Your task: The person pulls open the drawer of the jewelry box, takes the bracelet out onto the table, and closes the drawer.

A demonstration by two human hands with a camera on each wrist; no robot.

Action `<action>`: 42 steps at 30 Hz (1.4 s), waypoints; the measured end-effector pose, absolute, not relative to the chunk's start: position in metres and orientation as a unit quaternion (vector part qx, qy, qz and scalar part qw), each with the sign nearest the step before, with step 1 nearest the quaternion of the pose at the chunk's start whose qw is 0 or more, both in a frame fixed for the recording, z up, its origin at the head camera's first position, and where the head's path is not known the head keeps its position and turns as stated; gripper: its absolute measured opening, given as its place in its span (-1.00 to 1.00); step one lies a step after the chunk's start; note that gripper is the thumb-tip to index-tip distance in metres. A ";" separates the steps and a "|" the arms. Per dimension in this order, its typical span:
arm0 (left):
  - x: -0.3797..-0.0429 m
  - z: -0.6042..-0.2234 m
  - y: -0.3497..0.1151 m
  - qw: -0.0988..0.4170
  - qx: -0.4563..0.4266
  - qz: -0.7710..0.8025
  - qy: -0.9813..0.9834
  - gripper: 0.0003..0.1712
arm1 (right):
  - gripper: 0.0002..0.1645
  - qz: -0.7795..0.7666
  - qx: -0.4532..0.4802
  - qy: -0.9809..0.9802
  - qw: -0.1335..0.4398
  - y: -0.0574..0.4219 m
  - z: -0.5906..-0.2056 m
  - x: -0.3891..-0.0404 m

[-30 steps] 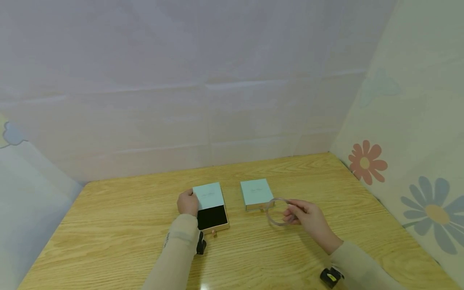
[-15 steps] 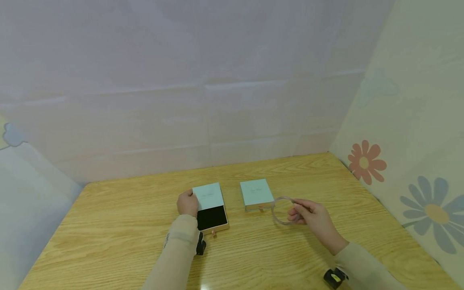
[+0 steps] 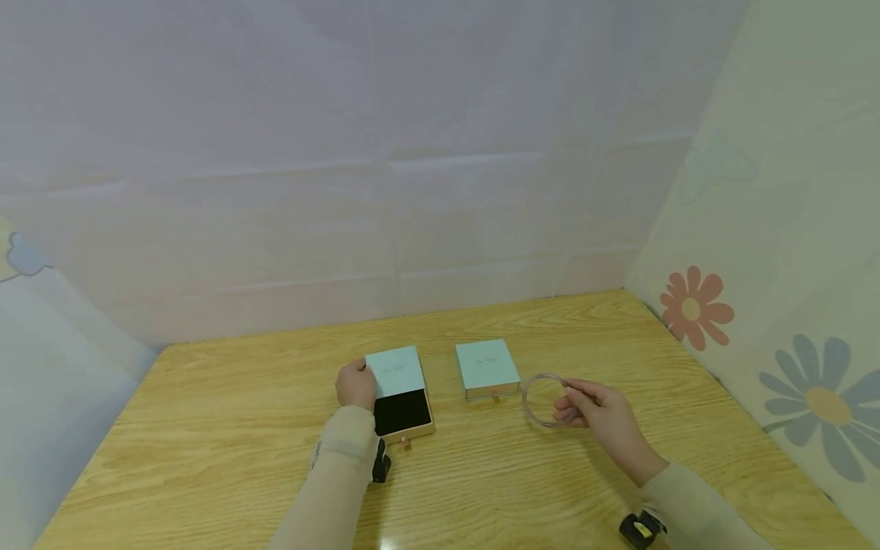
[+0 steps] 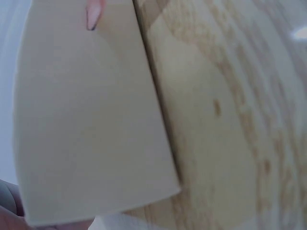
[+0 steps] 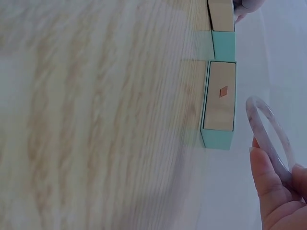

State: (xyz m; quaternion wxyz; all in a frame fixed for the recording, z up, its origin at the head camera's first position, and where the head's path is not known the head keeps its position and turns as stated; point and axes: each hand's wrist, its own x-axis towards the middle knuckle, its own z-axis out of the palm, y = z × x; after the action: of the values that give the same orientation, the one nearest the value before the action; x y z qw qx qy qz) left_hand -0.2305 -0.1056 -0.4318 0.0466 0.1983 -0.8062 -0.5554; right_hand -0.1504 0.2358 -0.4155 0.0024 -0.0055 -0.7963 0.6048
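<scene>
My right hand (image 3: 601, 416) pinches a pale, translucent bangle (image 3: 528, 401) by its right side, raised over the table. The same bangle (image 5: 263, 125) tilts upward from the fingertips in the right wrist view. My left hand (image 3: 357, 386) grips the left edge of a light-blue drawer box (image 3: 396, 369). That box's drawer (image 3: 402, 412) is pulled out toward me, showing a black lining with nothing on it. A drawer front with a small pull tab (image 4: 93, 14) fills much of the left wrist view, where most of the left hand is hidden.
A second light-blue box (image 3: 486, 363), its drawer pushed in, stands between the first box and the bangle. Both rest on a wood-grain table (image 3: 481, 481). A pale curtain-like backdrop (image 3: 412, 191) closes off the back, and a flower-printed one (image 3: 791, 305) the right side.
My right hand has shifted a little to the right with the bangle, away from the second box. The left hand and both boxes have stayed in place.
</scene>
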 end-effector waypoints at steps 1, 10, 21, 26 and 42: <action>-0.230 -0.432 -0.106 0.046 0.197 -0.557 -0.806 -0.55 | -0.56 0.606 -0.007 -0.795 0.005 0.237 -0.416 -0.150; -0.230 -0.432 -0.106 0.051 0.196 -0.552 -0.809 -0.56 | -0.56 0.607 -0.019 -0.795 0.013 0.243 -0.418 -0.149; -0.232 -0.434 -0.107 0.055 0.198 -0.553 -0.808 -0.56 | -0.54 0.619 -0.039 -0.784 0.008 0.251 -0.422 -0.150; -0.232 -0.436 -0.107 0.059 0.197 -0.549 -0.810 -0.56 | -0.55 0.617 -0.048 -0.786 0.002 0.252 -0.422 -0.151; -0.229 -0.428 -0.104 0.048 0.202 -0.560 -0.802 -0.56 | -0.56 0.593 -0.069 -0.802 -0.036 0.253 -0.429 -0.159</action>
State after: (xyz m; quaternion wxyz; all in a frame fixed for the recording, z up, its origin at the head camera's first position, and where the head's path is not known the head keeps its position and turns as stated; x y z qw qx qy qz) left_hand -0.2286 -0.1044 -0.4275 0.0479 0.2018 -0.8023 -0.5598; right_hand -0.1590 0.2526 -0.4293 -0.0364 -0.0685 -0.8016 0.5928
